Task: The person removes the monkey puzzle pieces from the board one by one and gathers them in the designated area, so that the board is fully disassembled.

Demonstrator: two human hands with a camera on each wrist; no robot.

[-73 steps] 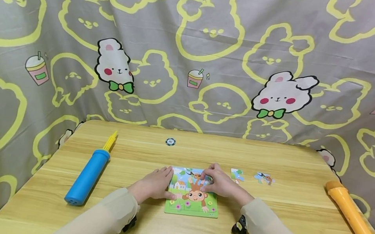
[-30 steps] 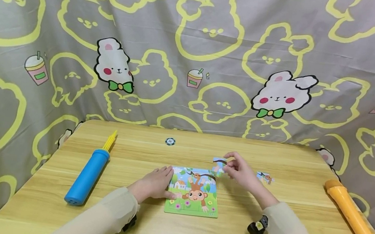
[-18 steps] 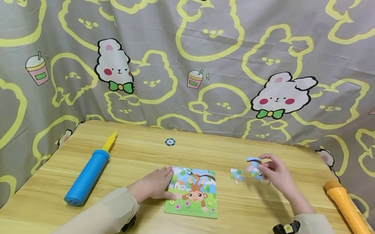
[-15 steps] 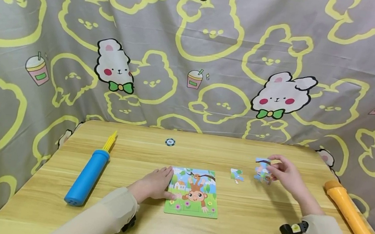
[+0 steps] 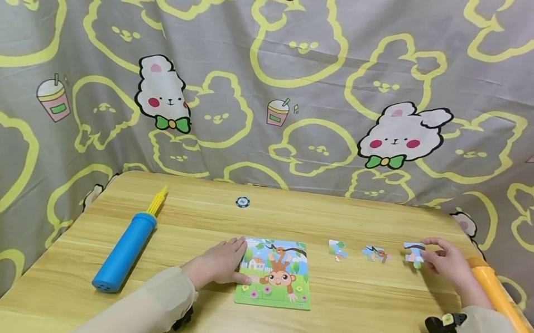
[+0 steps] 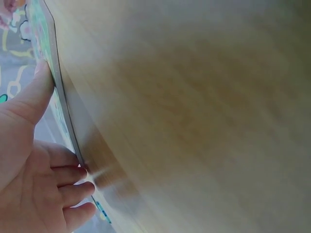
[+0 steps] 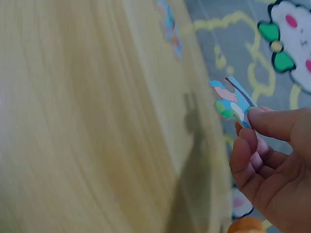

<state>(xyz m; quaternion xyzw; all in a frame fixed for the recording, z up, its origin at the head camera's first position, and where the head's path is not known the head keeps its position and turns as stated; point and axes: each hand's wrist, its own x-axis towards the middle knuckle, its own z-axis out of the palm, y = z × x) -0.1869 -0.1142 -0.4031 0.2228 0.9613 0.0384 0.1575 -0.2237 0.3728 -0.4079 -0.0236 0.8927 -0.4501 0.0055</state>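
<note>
A square jigsaw puzzle (image 5: 275, 298) with a monkey picture lies on the table. My left hand (image 5: 219, 261) rests at its left edge; in the left wrist view the thumb lies on the puzzle's edge and the fingers touch it further along. Off to the right, my right hand (image 5: 446, 264) pinches a jigsaw piece (image 7: 235, 103) between thumb and fingers. The right wrist view has this piece raised above the table, its shadow below. Two other spots on the table bear loose pieces, a blue-green one (image 5: 337, 248) and one with a brown branch (image 5: 376, 253).
A blue hand pump (image 5: 124, 252) with a yellow nozzle lies at the left. Along the right edge is an orange tube (image 5: 519, 329), partly behind the right forearm. Near the back sits a poker chip (image 5: 242, 202). A patterned curtain (image 5: 277, 89) hangs behind the table.
My right hand has left the puzzle's upper right and travelled rightward past the two loose pieces, carrying the pinched jigsaw piece. My left hand has stayed put.
</note>
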